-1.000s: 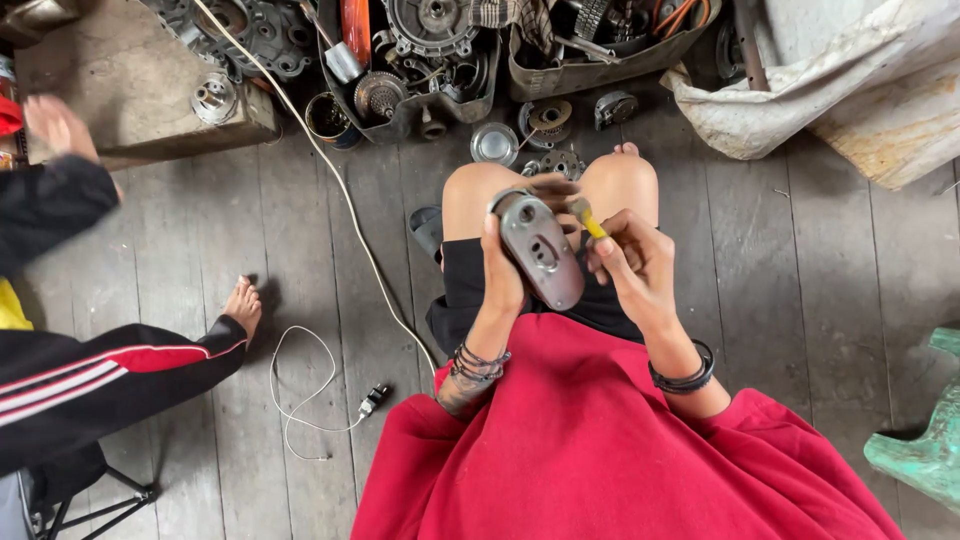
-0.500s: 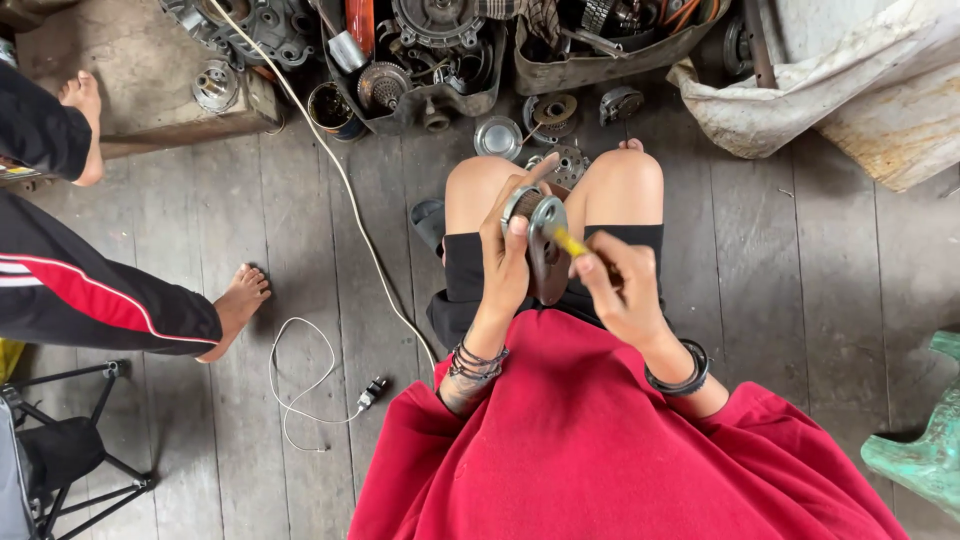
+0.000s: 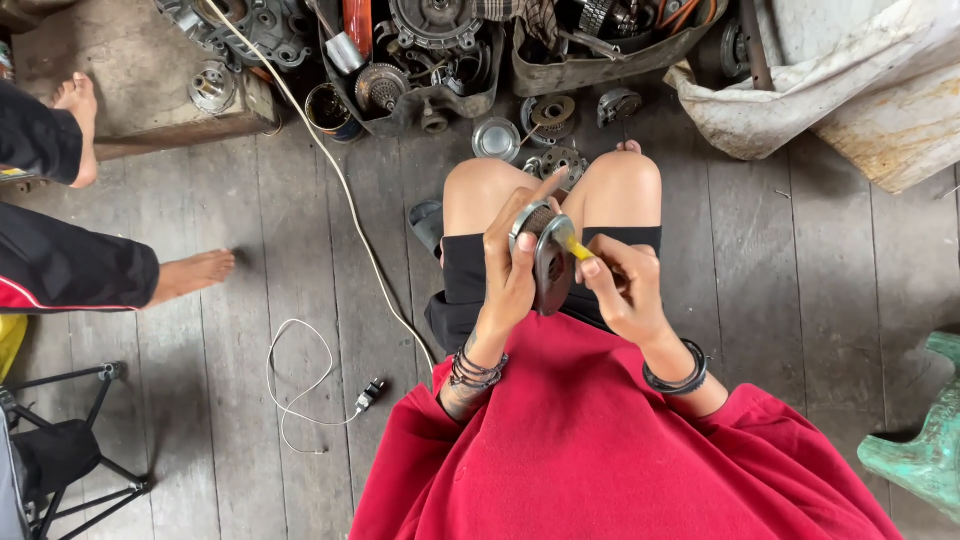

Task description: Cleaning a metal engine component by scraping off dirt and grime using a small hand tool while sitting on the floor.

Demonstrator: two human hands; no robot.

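left hand (image 3: 508,275): clenched around a round grey metal engine part (image 3: 548,262), held edge-on above the lap, in front of the knees.
right hand (image 3: 622,288): closed on a yellow-handled tool (image 3: 570,245), whose tip is set against the face of the part; the tool's working end is hidden.
engine part position: held between both hands, over the black shorts (image 3: 470,275), just above the red shirt (image 3: 620,450).
wrists: dark bracelets (image 3: 474,370) are worn on the left, a black band (image 3: 678,378) on the right.
black tray (image 3: 420,95): placed at the top centre on the wooden floor (image 3: 800,300); filled with gears, housings and greasy engine pieces.
second tray (image 3: 600,65): set right of the first, loaded with springs, wires and metal bits.
small can (image 3: 328,110): stood left of the black tray; contents cannot be told.
round tin lid (image 3: 496,138): laid on the floor just before the knees.
loose parts: several discs are scattered between the trays and the knees.
white sack (image 3: 800,90): crumpled at the top right, plain, no label readable.
white cable (image 3: 330,190): run from the top across the floor to a small plug (image 3: 372,393).
another person: bare feet (image 3: 195,272) and dark sleeves with a red stripe are seen at the left.
green object (image 3: 925,450): seen at the right edge, kind unclear.
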